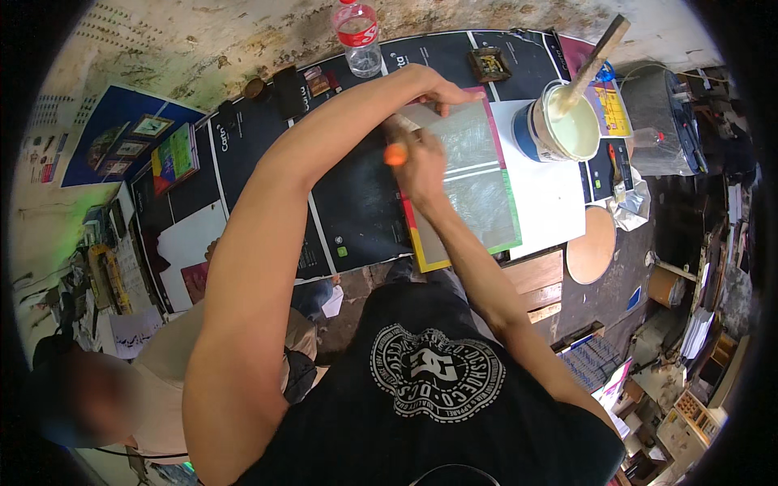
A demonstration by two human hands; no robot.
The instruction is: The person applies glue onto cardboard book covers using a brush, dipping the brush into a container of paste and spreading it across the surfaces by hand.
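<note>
A flat grey panel [474, 206], with edges in pink, green, yellow and red and a pale line across it, lies on the black table. My left hand [442, 91] reaches over its far edge, fingers stretched to the right and thumb apart, touching or just above it. Closer to me, my right hand [425, 166] is wrapped round a tool whose rounded orange end [395, 154] points toward me. The tool's far part is mostly hidden by my hand, so its kind is unclear. Wet-looking streaks show on the panel's surface.
Right of the panel, a bucket [528, 134] of pale paint with a wooden stick [596, 61] stands on white paper [551, 211]. A plastic bottle [356, 40] and small tray [489, 63] are at the back, a brush [616, 172] far right. Another person [162, 381] sits at left.
</note>
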